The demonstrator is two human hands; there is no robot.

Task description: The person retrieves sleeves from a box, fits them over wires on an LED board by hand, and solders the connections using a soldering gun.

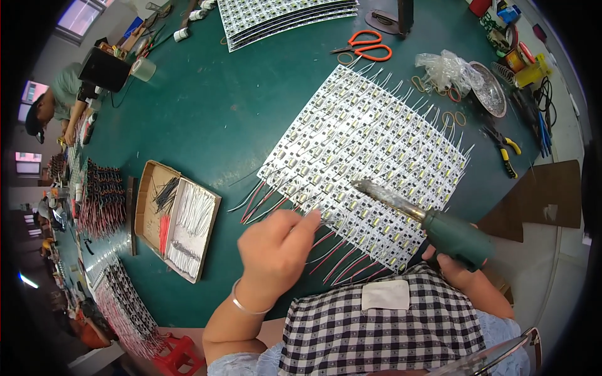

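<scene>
head view: the right hand (450,266) is wrapped around a green soldering iron (456,239), its tip over the white circuit panel (370,138) just beyond both grips; the left hand's (279,247) thumb and fingers press together at the panel's near side, though whether they pinch anything cannot be told; wires (251,203) already fringe the near and far edges, so wiring looks well along; unfinished joints cannot be made out; loose wires (195,210) lie left of the left hand, in a cardboard box (150,207)
</scene>
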